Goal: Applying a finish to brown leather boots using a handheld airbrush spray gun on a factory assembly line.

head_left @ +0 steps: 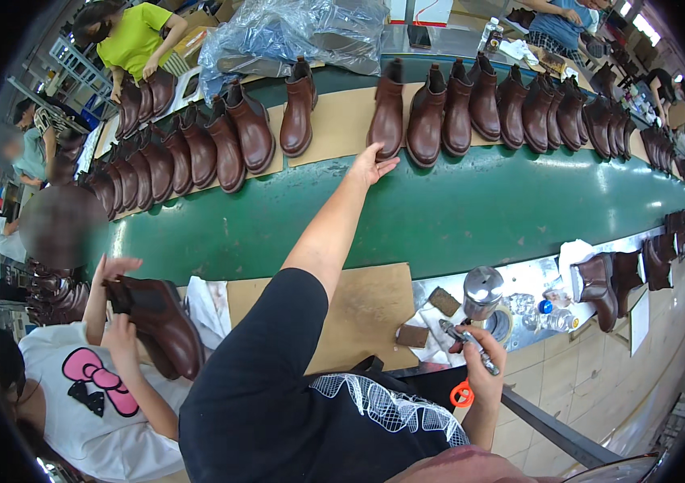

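My left hand [370, 167] reaches far over the green bench and grips the toe of a brown leather ankle boot [388, 117]. The boot stands upright on a cardboard strip; its top is slightly blurred. Brown boots line the strip on both sides, with one boot [298, 113] just left of the held one. Low on the right, my right hand [485, 372] is closed around a slim silver metal tool [478, 349], whose exact kind I cannot make out. An orange ring [462, 394] hangs by that hand.
A metal can [483, 290], tape roll [499, 324], plastic bottles [556, 319] and brown pads [412, 335] sit near my right hand. At left, a co-worker [76, 386] handles another boot [167, 322]. Cardboard [358, 310] lies before me; plastic-wrapped goods [294, 36] are behind the boots.
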{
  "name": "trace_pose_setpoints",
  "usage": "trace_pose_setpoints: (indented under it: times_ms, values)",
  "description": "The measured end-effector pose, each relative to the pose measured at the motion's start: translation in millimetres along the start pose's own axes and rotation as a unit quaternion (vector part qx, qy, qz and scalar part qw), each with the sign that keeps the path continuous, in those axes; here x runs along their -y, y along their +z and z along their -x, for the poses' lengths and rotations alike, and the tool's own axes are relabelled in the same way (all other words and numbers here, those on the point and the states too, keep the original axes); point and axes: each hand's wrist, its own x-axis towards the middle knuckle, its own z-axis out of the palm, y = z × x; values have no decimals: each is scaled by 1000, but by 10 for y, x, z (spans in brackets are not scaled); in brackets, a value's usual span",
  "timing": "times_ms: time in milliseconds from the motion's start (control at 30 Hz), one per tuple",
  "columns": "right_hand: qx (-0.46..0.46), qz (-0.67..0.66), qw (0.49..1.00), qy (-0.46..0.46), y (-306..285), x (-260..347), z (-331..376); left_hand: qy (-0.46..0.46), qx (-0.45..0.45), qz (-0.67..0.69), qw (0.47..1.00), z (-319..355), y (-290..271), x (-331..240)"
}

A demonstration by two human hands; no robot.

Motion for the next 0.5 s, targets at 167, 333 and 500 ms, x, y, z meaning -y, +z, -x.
trace_pose_setpoints:
  times_ms: [167,333,500]
  values:
    - [21,12,1000,7,26,-15,-3,8,-22,-22,999,-137,-241,239]
    - [23,10,1000,16,61,-24,-24,-11,-16,-82,996,106,-301,132]
    - [34,28,999,3,102,0,-10,-6,-46,-315,948,309,-426,34]
